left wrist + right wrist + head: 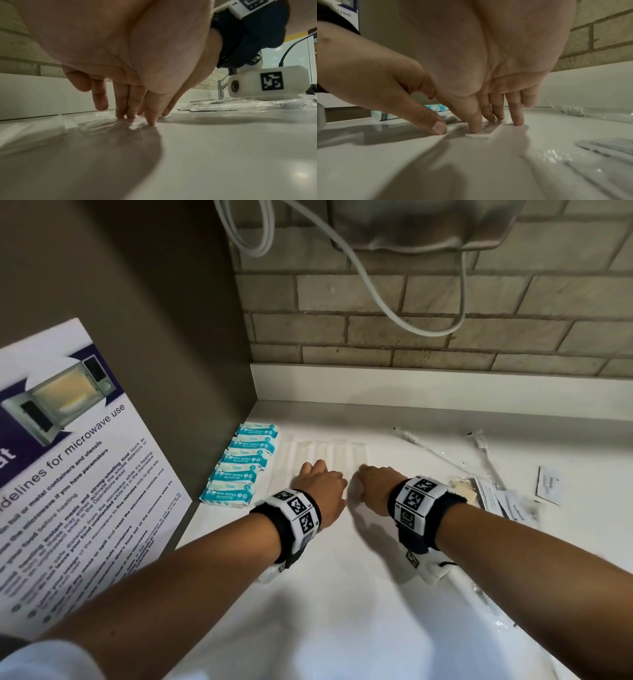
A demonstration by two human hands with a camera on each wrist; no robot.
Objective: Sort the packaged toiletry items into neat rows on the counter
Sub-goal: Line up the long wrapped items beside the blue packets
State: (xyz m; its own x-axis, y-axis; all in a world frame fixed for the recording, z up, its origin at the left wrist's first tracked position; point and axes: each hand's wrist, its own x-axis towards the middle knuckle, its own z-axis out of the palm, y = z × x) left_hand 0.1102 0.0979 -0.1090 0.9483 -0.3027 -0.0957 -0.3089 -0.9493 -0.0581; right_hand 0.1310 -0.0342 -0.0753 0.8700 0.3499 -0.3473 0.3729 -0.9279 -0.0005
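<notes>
Several teal mini wipes packs (239,467) lie in a column at the counter's left. Beside them sits a row of flat white strips in clear wrappers (329,453). My left hand (320,484) and right hand (371,486) rest side by side at the near ends of this row. In the left wrist view, straight fingertips (120,115) press on the clear wrappers (96,125). In the right wrist view, straight fingertips (475,128) press down on one flat white strip (488,133). Neither hand curls round anything.
Loose items lie at the right: wrapped toothbrushes (430,451), a white sachet (548,486) and a pile of packets (496,498). A microwave notice (68,474) leans on the brown side panel at left. A brick wall and a hanging cable (376,292) are behind.
</notes>
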